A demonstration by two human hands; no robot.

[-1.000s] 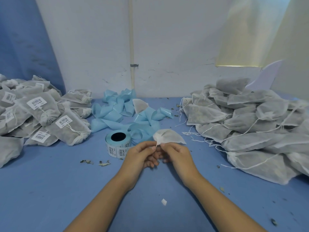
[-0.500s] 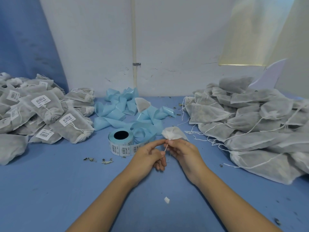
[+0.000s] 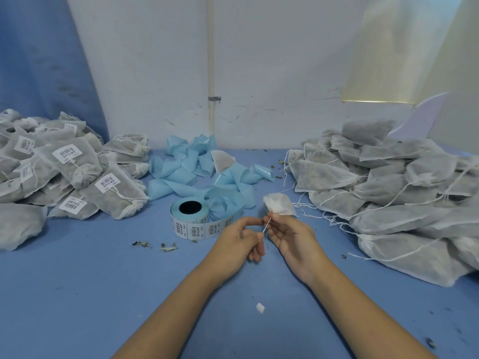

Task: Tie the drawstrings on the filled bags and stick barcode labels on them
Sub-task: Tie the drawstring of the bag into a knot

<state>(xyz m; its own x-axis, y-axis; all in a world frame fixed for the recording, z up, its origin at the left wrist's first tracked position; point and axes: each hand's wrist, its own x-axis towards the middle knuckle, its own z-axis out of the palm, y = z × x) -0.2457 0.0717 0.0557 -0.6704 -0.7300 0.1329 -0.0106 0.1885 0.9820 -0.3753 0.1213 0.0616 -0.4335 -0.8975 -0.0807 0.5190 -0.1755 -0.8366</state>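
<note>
**Both hands on one small bag**

A small white mesh bag [image 3: 279, 204] sits above the middle of the blue table [image 3: 77, 294], its gathered neck pinched by the right hand [image 3: 291, 237]. The left hand [image 3: 239, 238] has its fingers curled, pinching the thin white drawstring [image 3: 267, 225] between the two hands. A roll of barcode labels [image 3: 190, 220] stands just left of them. Labelled grey bags [image 3: 77, 177] are piled at the left and unlabelled grey bags [image 3: 388, 193] at the right.
</note>
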